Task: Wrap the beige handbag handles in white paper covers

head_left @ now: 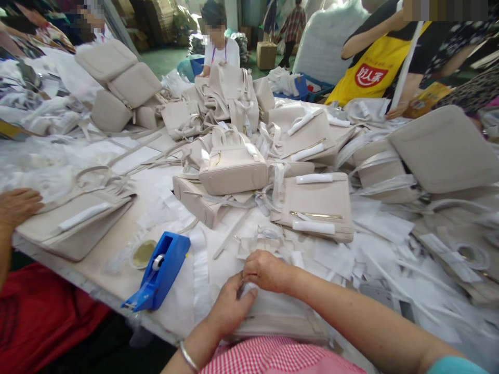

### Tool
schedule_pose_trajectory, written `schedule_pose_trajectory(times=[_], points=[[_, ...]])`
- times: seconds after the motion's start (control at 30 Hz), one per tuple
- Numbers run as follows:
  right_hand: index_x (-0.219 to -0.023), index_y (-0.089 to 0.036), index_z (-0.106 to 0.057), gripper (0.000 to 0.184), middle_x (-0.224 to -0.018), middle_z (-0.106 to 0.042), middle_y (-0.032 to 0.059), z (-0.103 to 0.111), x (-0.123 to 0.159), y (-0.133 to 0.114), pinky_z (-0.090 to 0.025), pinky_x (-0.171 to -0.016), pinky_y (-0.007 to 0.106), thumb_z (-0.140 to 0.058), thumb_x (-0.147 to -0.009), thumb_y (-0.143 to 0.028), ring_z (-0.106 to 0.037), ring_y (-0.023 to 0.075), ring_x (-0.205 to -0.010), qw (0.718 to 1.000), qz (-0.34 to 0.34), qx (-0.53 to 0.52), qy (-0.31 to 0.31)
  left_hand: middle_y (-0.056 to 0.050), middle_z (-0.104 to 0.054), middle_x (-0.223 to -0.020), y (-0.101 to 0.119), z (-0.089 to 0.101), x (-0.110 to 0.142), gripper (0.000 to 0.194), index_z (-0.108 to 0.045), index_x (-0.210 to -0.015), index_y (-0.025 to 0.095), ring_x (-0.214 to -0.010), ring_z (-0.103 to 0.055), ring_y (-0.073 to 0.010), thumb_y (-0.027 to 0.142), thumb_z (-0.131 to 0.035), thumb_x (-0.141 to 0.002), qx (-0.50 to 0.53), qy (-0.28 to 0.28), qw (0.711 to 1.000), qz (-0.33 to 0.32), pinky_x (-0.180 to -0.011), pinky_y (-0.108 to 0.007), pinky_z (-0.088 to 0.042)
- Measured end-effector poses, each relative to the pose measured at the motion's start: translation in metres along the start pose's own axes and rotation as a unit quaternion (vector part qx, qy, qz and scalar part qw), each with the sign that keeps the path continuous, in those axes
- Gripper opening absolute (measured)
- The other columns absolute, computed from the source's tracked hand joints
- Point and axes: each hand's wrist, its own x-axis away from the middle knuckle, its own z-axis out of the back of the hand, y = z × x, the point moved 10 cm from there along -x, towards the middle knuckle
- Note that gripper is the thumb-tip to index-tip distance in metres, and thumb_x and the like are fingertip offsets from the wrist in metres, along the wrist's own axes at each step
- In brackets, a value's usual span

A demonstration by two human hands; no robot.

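Note:
A beige handbag (280,326) lies in front of me against my checked apron, partly covered by thin white wrapping. Over its far left corner my two hands meet. My left hand (234,304) is closed there, thumb pointing toward the fingers of the other hand. Fingers bent in a pinch, my right hand (267,271) presses at the same spot; what lies between the fingertips is hidden. Just beyond them sits the bag's upper part with straps and small metal fittings (265,243). To the left stands a blue tape dispenser (166,270) holding a small roll.
Beige bags (234,176) with white-wrapped handles are heaped across the table. A round dish (144,253) sits behind the dispenser. Paper and plastic scraps (374,259) cover the right side. Another person's hand (19,205) rests by a bag at left; other people stand around the table.

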Motion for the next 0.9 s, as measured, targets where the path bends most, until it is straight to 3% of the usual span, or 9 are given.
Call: schedule_pose_trajectory(times=[0.1, 0.23, 0.47, 0.67, 0.9], points=[[-0.083, -0.017, -0.073, 0.011, -0.077, -0.072, 0.0033, 0.002, 0.007, 0.011, -0.045, -0.072, 0.024, -0.063, -0.082, -0.013, -0.064, 0.0154, -0.074, 0.997, -0.061, -0.038, 0.014, -0.006, -0.073, -0.090, -0.004, 0.000, -0.002, 0.028, -0.070, -0.092, 0.017, -0.087, -0.064, -0.0219, 0.037, -0.052, -0.087, -0.033, 0.017, 0.999, 0.022, -0.081, -0.031, -0.047], [-0.113, -0.020, -0.068, 0.030, -0.092, -0.074, 0.0025, 0.008, 0.012, 0.017, -0.046, -0.074, 0.022, -0.057, -0.085, -0.014, -0.066, 0.0142, -0.081, 0.988, -0.114, -0.108, -0.010, -0.003, -0.065, -0.068, -0.014, 0.004, -0.003, 0.033, -0.063, -0.064, 0.017, -0.068, -0.057, -0.0173, 0.039, -0.052, -0.086, -0.093, 0.044, 0.993, 0.050, -0.065, -0.029, -0.041], [-0.091, -0.017, -0.074, 0.019, -0.087, -0.070, 0.0063, 0.022, -0.006, -0.008, -0.043, -0.077, 0.025, -0.056, -0.092, -0.022, -0.062, 0.0166, -0.084, 0.996, 0.006, 0.034, -0.083, -0.004, -0.071, -0.085, -0.003, 0.002, -0.005, 0.024, -0.068, -0.077, 0.019, -0.079, -0.060, -0.0180, 0.033, -0.051, -0.087, -0.028, 0.016, 0.999, 0.023, -0.074, -0.028, -0.043], [-0.079, -0.017, -0.071, 0.015, -0.078, -0.066, 0.0046, 0.006, -0.012, -0.015, -0.037, -0.066, 0.027, -0.059, -0.088, -0.020, -0.057, 0.0164, -0.076, 0.977, 0.068, 0.135, -0.150, -0.004, -0.066, -0.079, -0.009, 0.001, -0.005, 0.026, -0.057, -0.062, 0.019, -0.074, -0.057, -0.0170, 0.031, -0.052, -0.085, -0.057, 0.020, 0.998, 0.032, -0.072, -0.029, -0.042], [-0.073, -0.016, -0.064, 0.015, -0.074, -0.060, 0.0032, 0.001, -0.010, -0.020, -0.035, -0.066, 0.029, -0.058, -0.086, -0.021, -0.052, 0.0166, -0.072, 0.976, 0.102, 0.153, -0.120, 0.001, -0.053, -0.066, -0.024, 0.003, -0.005, 0.030, -0.047, -0.060, 0.021, -0.066, -0.048, -0.0149, 0.037, -0.052, -0.084, -0.077, 0.041, 0.995, 0.056, -0.065, -0.029, -0.037]])
